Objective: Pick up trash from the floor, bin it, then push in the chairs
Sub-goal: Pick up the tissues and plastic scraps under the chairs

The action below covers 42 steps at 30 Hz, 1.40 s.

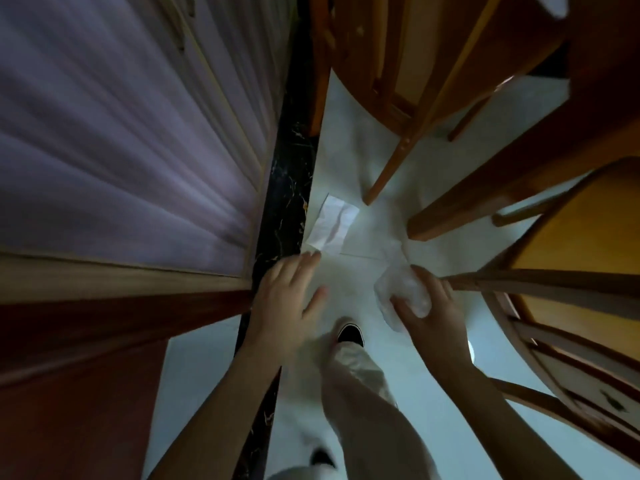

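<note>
A flat white paper napkin (331, 224) lies on the pale floor beside the dark marble strip. My left hand (286, 306) hovers just below it, fingers spread, holding nothing; its fingertips are close to the napkin's lower edge. My right hand (427, 315) grips a crumpled white tissue wad (403, 293). A wooden chair (398, 95) stands above the napkin, one leg ending just right of it. A second wooden chair (568, 258) stands at the right, close to my right hand.
A wooden table leg (491, 188) slants down between the two chairs. A purple curtain (121, 140) and wooden frame fill the left. The dark marble strip (291, 188) runs along the floor. My leg and black shoe (350, 336) are below the hands.
</note>
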{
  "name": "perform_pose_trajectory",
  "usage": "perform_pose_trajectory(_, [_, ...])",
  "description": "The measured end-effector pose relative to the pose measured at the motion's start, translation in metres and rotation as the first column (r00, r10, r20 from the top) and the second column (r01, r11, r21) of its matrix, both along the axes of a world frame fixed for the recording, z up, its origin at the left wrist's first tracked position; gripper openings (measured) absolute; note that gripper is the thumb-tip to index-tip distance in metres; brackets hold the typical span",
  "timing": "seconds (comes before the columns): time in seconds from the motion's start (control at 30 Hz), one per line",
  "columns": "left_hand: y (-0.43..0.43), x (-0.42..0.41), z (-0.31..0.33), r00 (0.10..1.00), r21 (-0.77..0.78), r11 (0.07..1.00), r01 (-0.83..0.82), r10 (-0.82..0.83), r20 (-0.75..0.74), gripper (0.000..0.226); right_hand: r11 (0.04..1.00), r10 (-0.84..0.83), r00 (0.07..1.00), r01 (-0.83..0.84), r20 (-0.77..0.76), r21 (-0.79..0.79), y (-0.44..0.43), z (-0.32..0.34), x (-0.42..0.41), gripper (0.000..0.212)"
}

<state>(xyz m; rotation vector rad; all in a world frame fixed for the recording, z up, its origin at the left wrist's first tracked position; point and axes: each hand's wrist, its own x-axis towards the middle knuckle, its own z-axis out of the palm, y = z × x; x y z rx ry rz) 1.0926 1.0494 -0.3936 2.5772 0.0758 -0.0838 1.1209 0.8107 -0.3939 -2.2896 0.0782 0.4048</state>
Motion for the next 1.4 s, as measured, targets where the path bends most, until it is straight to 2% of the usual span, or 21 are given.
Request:
perform_pose_trajectory(0.17, [0.025, 0.065, -0.074, 0.999, 0.013, 1.0, 0.023, -0.023, -0.027, 0.055, 0.997, -0.052, 0.998, 0.054, 0.032, -0.062, 0.026, -0.059, 0.052, 0.054])
perform_pose_trajectory(0.27, [0.034, 0.092, -0.132, 0.996, 0.001, 0.999, 0.046, -0.046, -0.07, 0.055, 0.994, -0.07, 0.997, 0.073, 0.041, -0.079, 0.037, -0.112, 0.072, 0.054])
perform_pose_trajectory(0.4, [0.037, 0.121, -0.229, 0.996, -0.074, 0.995, 0.073, -0.075, -0.036, 0.058, 0.99, -0.041, 0.995, 0.053, 0.091, -0.129, 0.039, -0.199, 0.092, 0.057])
perform_pose_trajectory(0.5, [0.038, 0.143, -0.305, 0.996, -0.02, 0.996, 0.088, -0.088, -0.01, 0.066, 0.989, -0.045, 0.995, 0.057, 0.088, -0.138, 0.04, -0.268, 0.108, 0.058])
perform_pose_trajectory(0.63, [0.031, 0.18, -0.388, 0.976, 0.041, 0.977, 0.207, -0.204, -0.077, 0.079, 0.989, -0.043, 0.997, 0.052, 0.07, -0.138, 0.038, -0.342, 0.121, 0.057])
perform_pose_trajectory(0.83, [0.025, 0.23, -0.464, 0.953, 0.089, 0.955, 0.282, -0.268, -0.14, 0.084, 0.988, -0.083, 0.995, 0.088, 0.047, -0.127, 0.034, -0.405, 0.136, 0.058])
perform_pose_trajectory(0.93, [0.02, 0.232, -0.483, 0.935, 0.168, 0.923, 0.345, -0.322, -0.147, 0.077, 0.985, -0.125, 0.991, 0.13, 0.047, -0.117, 0.033, -0.42, 0.14, 0.057])
perform_pose_trajectory(1.0, [0.02, 0.225, -0.488, 0.944, 0.182, 0.928, 0.326, -0.31, -0.114, 0.066, 0.983, -0.129, 0.991, 0.134, 0.044, -0.123, 0.033, -0.423, 0.143, 0.056])
perform_pose_trajectory(1.13, [0.021, 0.2, -0.489, 0.955, -0.068, 0.954, 0.293, -0.295, -0.011, 0.032, 0.983, -0.126, 0.991, 0.13, 0.038, -0.132, 0.033, -0.411, 0.139, 0.056])
perform_pose_trajectory(1.27, [0.021, 0.171, -0.442, 0.994, -0.261, 0.965, 0.013, -0.041, -0.102, 0.031, 0.983, -0.135, 0.99, 0.138, 0.034, -0.122, 0.036, -0.361, 0.126, 0.055])
perform_pose_trajectory(1.4, [0.027, 0.145, -0.343, 0.992, -0.347, 0.932, -0.104, 0.072, -0.104, 0.03, 0.984, -0.092, 0.995, 0.098, 0.047, -0.149, 0.042, -0.278, 0.109, 0.056])
